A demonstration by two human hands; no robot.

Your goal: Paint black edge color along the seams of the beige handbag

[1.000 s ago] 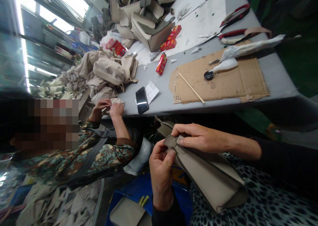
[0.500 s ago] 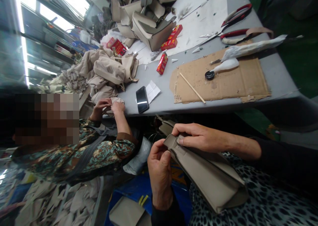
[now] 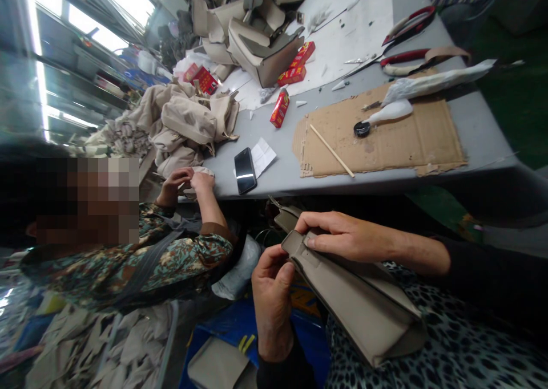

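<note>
A taupe leather-like bag (image 3: 351,298) lies tilted across my lap, on patterned black-and-grey clothing. At its upper left end, my left hand (image 3: 274,292) pinches the edge between thumb and fingers. Beside it my right hand (image 3: 342,236) grips the top of the same bag, thumb on the near face and fingers over the far side. A zipper end sticks out past the fingertips of my right hand.
On the grey table (image 3: 368,186) are a phone (image 3: 245,171), cardboard (image 3: 385,144) with a stick and white bottle, red-handled scissors, red boxes and piled bags. A person (image 3: 180,263) works at left. A blue bin (image 3: 226,320) stands below.
My left hand has shifted very slightly left at the bag's edge. My right hand and the bag are almost still. The person at left has moved their head slightly.
</note>
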